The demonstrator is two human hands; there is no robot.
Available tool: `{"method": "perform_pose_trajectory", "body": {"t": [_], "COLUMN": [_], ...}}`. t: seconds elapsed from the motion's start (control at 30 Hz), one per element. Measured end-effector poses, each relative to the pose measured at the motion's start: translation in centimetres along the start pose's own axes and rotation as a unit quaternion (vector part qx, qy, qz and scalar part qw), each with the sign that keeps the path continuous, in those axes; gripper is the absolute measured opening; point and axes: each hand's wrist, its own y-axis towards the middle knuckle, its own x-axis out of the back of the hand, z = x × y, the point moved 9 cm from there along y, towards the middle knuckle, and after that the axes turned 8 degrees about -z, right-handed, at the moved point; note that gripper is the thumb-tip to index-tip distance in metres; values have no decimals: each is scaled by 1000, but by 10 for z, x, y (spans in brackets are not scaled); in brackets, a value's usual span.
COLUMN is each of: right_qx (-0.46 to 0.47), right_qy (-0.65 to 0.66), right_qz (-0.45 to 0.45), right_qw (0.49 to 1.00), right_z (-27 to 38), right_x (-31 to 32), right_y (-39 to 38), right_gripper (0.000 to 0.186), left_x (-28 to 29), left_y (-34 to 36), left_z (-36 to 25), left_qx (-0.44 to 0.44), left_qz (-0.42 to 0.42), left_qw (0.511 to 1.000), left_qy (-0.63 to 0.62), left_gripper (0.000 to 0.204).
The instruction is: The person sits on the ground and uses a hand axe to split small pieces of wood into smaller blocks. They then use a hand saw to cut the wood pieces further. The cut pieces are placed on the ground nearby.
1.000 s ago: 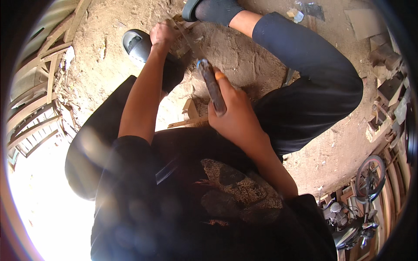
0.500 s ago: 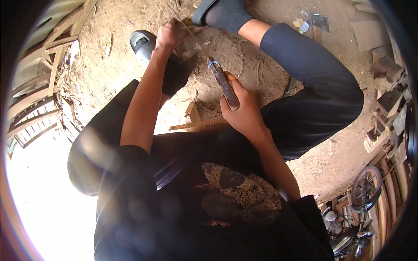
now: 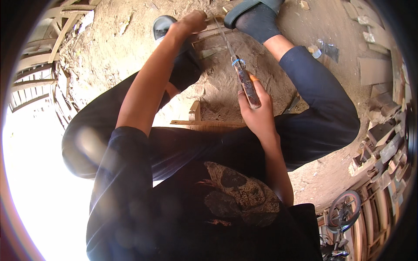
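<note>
My right hand (image 3: 257,111) is wrapped round the dark, worn handle (image 3: 247,85) of a long, thin-bladed hand tool, possibly a saw, with a blue tie where the blade starts. Its blade (image 3: 225,38) slants away to the upper left, passing close to my left hand (image 3: 191,22). That hand is closed at the left end of a piece of wood (image 3: 214,31) on the ground between my feet; its fingertips are partly hidden. The wood reaches toward my right foot (image 3: 257,21), which is in a dark sock and sandal.
A wooden strip (image 3: 204,123) and a small upright block (image 3: 194,111) lie between my legs. Timber is stacked at the left (image 3: 56,35) and right (image 3: 383,130). A motorcycle (image 3: 344,213) stands at lower right. Plastic scrap (image 3: 328,50) lies on the dirt.
The view has shifted, so feet and hands appear farther right. The tool's handle is somewhat farther from my left hand than before. Both hands keep their hold.
</note>
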Motion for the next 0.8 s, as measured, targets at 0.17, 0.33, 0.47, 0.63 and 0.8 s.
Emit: {"method": "perform_pose_trajectory", "body": {"t": [0.17, 0.33, 0.47, 0.63, 0.8], "right_qx": [71, -27, -79, -58, 20], "right_qy": [-43, 7, 15, 11, -14], "right_qz": [-43, 23, 33, 56, 22], "right_qw": [996, 999, 996, 997, 999], "right_z": [13, 33, 37, 41, 54], "right_x": [1, 13, 34, 22, 41], "right_y": [-4, -22, -56, -44, -56], "right_gripper": [53, 57, 59, 56, 51], "left_x": [-7, -19, -22, -16, -15], "left_y": [-24, -13, -19, -17, -21], "left_z": [-49, -28, -30, -36, -33], "left_qx": [50, 95, 112, 106, 97], "left_qz": [-20, -12, -31, -29, -37], "left_qw": [996, 991, 991, 993, 994], "left_qy": [72, 89, 67, 31, 44], "left_gripper": [69, 92, 90, 68, 66]}}
